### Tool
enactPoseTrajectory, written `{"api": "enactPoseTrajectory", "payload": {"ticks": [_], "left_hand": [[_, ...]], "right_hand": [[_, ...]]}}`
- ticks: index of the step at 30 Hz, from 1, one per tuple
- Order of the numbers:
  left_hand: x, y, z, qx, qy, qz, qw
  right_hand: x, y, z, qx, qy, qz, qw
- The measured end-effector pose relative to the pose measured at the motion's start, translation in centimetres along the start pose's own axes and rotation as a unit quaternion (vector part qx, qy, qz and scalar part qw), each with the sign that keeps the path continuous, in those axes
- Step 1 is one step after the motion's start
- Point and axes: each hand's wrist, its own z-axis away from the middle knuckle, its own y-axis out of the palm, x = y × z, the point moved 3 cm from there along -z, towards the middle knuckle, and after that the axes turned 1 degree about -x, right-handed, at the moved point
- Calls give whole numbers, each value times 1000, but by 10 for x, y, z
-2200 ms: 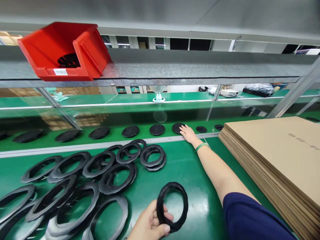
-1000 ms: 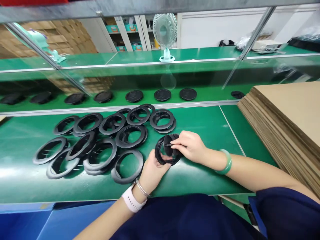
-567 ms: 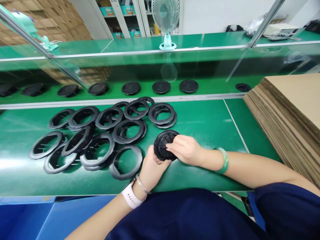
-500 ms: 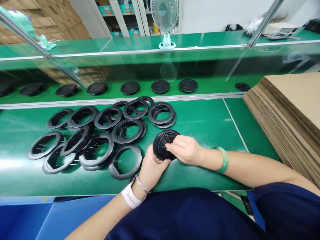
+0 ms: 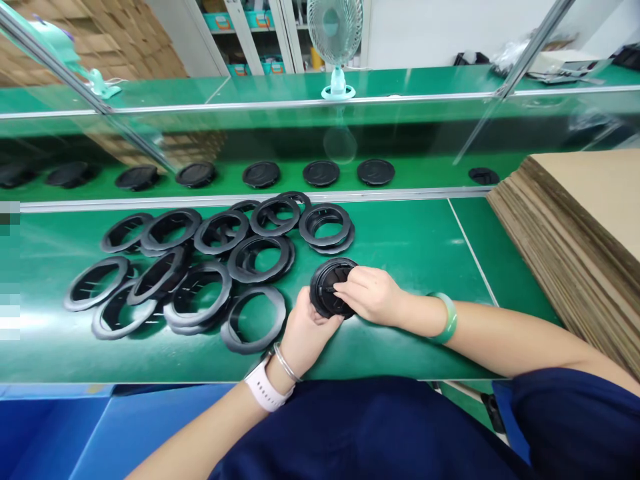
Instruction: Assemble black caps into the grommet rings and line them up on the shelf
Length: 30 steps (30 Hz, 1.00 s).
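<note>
My left hand (image 5: 311, 333) is closed round the lower left rim of a round black air vent (image 5: 327, 288), with the thumb along its near edge. The vent is tilted, its face turned up toward me above the green bench. My right hand (image 5: 373, 295) has its fingers pinched together at the middle of the vent's face, covering the right part of it. Whatever small part the fingertips grip there is hidden. Just left of my hands, a loose black ring (image 5: 254, 320) lies flat, nearest to my left hand.
Several black rings (image 5: 197, 297) lie overlapping on the green bench (image 5: 410, 240) to the left. Behind, a row of round black pieces (image 5: 321, 173) sits on a green strip beyond a metal rail (image 5: 425, 194). A cardboard stack (image 5: 575, 233) stands right; a fan (image 5: 336, 40) stands behind clear panels.
The view has shifted slightly, so things on the bench appear a little further right. Both hands keep the same hold on the vent, with only slight movement of the right fingers.
</note>
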Motion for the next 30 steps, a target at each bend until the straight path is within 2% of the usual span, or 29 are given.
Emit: {"api": "enactPoseTrajectory", "payload": {"ticks": [6, 13, 19, 25, 27, 30], "left_hand": [[-3, 0, 2, -7, -1, -30, 1000], [-3, 0, 3, -12, 4, -49, 999], [-3, 0, 2, -16, 2, -54, 998], [-3, 1, 1, -13, 0, -28, 1000], [-2, 1, 1, -19, 3, -6, 1000], [-1, -1, -1, -34, 17, 39, 998]], "right_hand": [[-1, 2, 1, 20, 50, -41, 998], [-1, 1, 0, 62, 66, -60, 994], [5, 3, 1, 71, 65, 3, 995], [9, 10, -1, 117, 60, 32, 991], [8, 6, -3, 107, 66, -4, 992], [-1, -7, -6, 22, 138, -66, 988]]}}
